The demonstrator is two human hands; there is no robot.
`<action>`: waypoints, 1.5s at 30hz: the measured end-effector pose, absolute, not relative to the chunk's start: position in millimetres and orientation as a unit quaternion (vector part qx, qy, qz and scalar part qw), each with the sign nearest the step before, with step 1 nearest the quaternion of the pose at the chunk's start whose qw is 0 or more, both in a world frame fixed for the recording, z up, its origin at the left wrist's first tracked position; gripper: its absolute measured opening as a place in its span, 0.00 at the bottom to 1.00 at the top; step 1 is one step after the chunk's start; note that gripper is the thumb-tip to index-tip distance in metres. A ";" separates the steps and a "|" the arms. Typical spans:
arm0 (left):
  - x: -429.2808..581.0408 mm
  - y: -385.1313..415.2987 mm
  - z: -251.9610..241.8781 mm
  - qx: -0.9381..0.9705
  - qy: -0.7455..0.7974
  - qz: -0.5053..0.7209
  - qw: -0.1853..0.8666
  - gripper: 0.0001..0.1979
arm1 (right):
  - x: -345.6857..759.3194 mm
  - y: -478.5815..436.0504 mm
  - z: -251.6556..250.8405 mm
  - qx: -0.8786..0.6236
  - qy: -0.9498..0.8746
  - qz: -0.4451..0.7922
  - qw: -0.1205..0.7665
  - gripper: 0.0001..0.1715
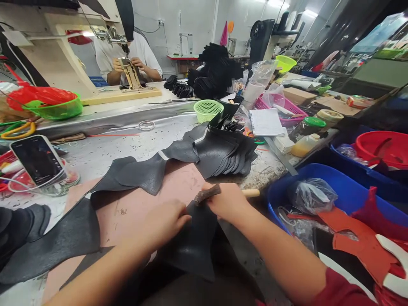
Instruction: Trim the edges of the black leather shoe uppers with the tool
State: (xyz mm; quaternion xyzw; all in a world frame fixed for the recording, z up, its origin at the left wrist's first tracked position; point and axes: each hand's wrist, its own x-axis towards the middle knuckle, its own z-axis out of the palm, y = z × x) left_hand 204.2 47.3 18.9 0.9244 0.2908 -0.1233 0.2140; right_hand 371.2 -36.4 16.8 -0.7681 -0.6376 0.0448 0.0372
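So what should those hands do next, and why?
Probably one gentle tap on the black leathery piece with the dark-headed hammer with a pale handle, fingers clear. The right hand grips the hammer, its head right by the piece's upper edge. The left hand is at that edge too, seemingly steadying it. I can't tell whether the head touches the piece.

Blk leather-look pcs semi-matt, hammer hndl smooth wood, grn basket plastic.
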 end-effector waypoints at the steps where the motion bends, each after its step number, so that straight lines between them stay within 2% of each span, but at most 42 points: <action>1: 210.3 46.9 12.3 0.926 0.309 -0.100 0.191 0.09 | 368.6 -31.1 15.0 -0.761 -0.647 0.038 0.016 0.10; 3: 215.5 44.2 -1.1 0.923 0.336 -0.045 0.183 0.08 | 366.3 -24.5 12.3 -0.753 -0.657 0.026 -0.008 0.11; 7: 209.2 39.5 -22.0 0.910 0.339 0.038 0.235 0.10 | 368.1 -22.6 11.3 -0.752 -0.658 0.035 -0.018 0.12; 11: 204.5 39.9 -30.9 0.934 0.281 0.088 0.202 0.10 | 370.1 -23.1 12.8 -0.753 -0.655 0.052 -0.028 0.12; 17: 208.5 35.9 -28.8 0.973 0.195 0.097 0.080 0.11 | 367.4 -24.7 27.1 -0.758 -0.652 0.036 0.005 0.11; 22: 211.0 34.3 -22.5 0.981 0.177 0.060 0.046 0.12 | 363.5 -19.9 33.0 -0.737 -0.676 0.022 0.018 0.12; 27: 209.4 40.1 -18.4 0.976 0.199 0.013 0.087 0.14 | 368.1 -13.7 29.5 -0.740 -0.672 0.040 0.004 0.12; 33: 205.1 46.8 -21.2 0.954 0.244 0.029 0.173 0.12 | 373.4 -13.7 26.2 -0.747 -0.661 0.069 -0.025 0.12; 37: 201.6 48.8 -21.7 0.956 0.222 0.040 0.189 0.12 | 371.8 -16.8 22.9 -0.755 -0.655 0.044 -0.018 0.13; 42: 198.2 49.4 -19.0 0.957 0.214 0.040 0.191 0.12 | 365.3 -19.3 24.0 -0.741 -0.665 0.079 -0.041 0.12; 45: 195.3 48.9 -18.0 0.958 0.212 0.035 0.189 0.12 | 361.8 -20.3 25.8 -0.742 -0.668 0.055 -0.019 0.13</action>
